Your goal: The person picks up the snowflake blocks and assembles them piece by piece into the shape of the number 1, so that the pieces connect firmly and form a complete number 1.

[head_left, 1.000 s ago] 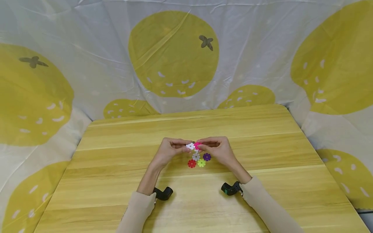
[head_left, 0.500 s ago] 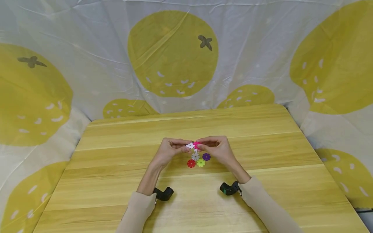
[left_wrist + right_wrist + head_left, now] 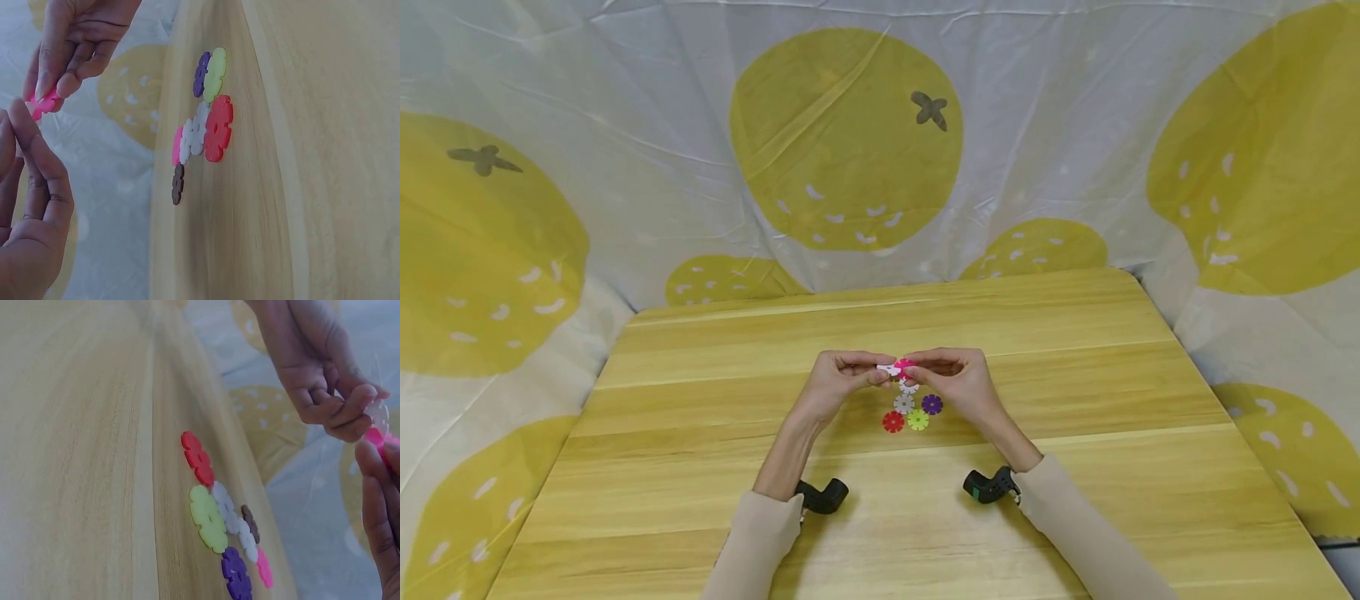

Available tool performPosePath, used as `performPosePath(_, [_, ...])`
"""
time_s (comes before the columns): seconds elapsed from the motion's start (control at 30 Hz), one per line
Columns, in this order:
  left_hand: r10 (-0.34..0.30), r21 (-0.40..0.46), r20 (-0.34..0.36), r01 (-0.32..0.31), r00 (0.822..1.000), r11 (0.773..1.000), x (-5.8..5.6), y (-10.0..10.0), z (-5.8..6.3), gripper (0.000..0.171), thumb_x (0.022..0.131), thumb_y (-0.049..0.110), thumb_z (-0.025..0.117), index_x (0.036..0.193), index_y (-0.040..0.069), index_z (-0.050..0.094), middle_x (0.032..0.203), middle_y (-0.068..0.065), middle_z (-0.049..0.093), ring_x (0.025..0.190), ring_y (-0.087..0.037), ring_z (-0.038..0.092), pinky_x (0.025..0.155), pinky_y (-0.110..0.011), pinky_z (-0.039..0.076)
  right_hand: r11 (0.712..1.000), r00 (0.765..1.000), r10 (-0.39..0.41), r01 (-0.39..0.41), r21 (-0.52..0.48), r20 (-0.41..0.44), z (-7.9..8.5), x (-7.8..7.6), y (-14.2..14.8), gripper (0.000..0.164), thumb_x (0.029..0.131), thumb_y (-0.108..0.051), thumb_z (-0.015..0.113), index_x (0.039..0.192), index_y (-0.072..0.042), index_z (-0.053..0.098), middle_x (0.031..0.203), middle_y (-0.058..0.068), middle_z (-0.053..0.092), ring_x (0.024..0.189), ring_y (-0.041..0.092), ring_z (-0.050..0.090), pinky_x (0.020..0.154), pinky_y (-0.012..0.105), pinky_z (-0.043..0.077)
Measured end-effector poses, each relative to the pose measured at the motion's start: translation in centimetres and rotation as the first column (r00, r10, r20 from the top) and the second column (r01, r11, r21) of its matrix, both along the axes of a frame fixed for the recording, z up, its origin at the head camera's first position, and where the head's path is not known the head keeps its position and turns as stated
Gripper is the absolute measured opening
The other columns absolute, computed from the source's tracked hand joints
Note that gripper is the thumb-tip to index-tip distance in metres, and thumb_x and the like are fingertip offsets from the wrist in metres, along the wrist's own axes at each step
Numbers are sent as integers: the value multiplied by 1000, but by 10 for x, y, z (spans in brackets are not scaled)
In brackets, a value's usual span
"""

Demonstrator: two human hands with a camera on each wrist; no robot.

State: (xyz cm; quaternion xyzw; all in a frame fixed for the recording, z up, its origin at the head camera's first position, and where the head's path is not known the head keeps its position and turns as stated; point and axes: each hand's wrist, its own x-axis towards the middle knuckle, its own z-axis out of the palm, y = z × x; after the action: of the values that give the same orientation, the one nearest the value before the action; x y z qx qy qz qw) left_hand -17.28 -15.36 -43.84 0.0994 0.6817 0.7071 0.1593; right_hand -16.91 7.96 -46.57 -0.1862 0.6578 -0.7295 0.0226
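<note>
Thumb and fingers of my left hand (image 3: 837, 383) pinch a white notched plastic disc (image 3: 379, 414), a flower-shaped interlocking piece. My right hand (image 3: 958, 377) pinches a bright pink disc (image 3: 904, 367) of the same kind. The two discs meet edge to edge between the hands, raised above the table in the wrist views. In the head view the white one is tilted, seen nearly edge-on. Fingertips cover part of both discs.
Below the hands, loose discs lie on the wooden table (image 3: 880, 533): red (image 3: 892, 422), yellow-green (image 3: 918, 420), purple (image 3: 932, 404), two whitish ones (image 3: 224, 506), brown (image 3: 178, 184) and another pink disc (image 3: 177, 147). A fruit-patterned cloth (image 3: 1037, 125) hangs behind.
Both hands have risen slightly in the head view. The white disc has tipped from showing its face to nearly edge-on, beside the pink disc. The loose discs stay put.
</note>
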Motion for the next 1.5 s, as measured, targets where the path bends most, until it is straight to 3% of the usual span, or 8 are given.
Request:
performPosePath(0.2, [-17,-42,-32,15,999,999,3,-3,1,33,97,11,72,124,-8,71,105,-10,80,95,-31,78,101,-60,53,999,1000,3,-2,44,-21,1,0,0,22,95,-10,75,114,1,76,106,19,79,89,41,77,82,57,60])
performPosePath(0.37, [-21,-151,-134,1,991,988,3,-5,2,27,97,15,73,121,2,75,118,-10,75,108,-24,71,95,-46,59,996,999,-11,14,92,-35,0,-1,-2,21,96,-10,74,115,-2,77,104,23,78,82,35,77,77,53,62])
performPosePath(0.6, [-43,-262,-293,-37,955,964,3,0,5,28,92,11,79,119,11,78,127,-7,71,121,-23,63,92,-39,56,994,1000,-30,29,106,6,1,0,-7,22,95,-10,75,115,-2,77,95,28,76,62,43,68,57,48,60])
performPosePath(0.8, [-27,-338,-370,-108,929,935,5,5,7,27,89,15,82,116,17,80,115,-1,78,110,-19,68,88,-39,55,995,994,-51,42,94,97,2,-1,-13,23,94,-15,78,114,-5,75,90,10,79,60,43,66,56,45,60])
performPosePath(0.9, [-22,-357,-384,-126,923,925,6,5,7,27,89,14,82,116,15,79,114,-3,79,108,-20,69,88,-39,55,995,993,-37,26,100,111,2,-2,-13,22,96,-16,76,114,-4,75,86,6,79,61,42,65,56,45,59])
performPosePath(1.1, [16,-384,-359,-163,933,909,5,-2,5,27,89,11,82,116,10,77,112,-8,79,103,-23,71,86,-39,56,983,993,3,-26,182,121,-4,-6,-4,26,100,-16,70,120,0,72,100,26,75,68,39,68,57,33,57])
performPosePath(1.3, [44,-369,-280,-150,959,917,5,-10,2,27,87,10,84,113,9,77,109,-11,78,97,-22,71,83,-34,55,908,992,63,-103,405,111,-14,-10,4,29,93,-10,77,121,-1,74,103,19,76,64,20,65,52,19,43])
performPosePath(1.5, [51,-366,-242,-140,969,920,5,-11,-2,27,86,11,85,111,8,75,105,-13,77,92,-21,70,82,-28,57,850,985,135,-170,498,105,-23,-10,6,30,89,-8,81,118,-3,76,95,13,74,65,12,61,56,19,47])
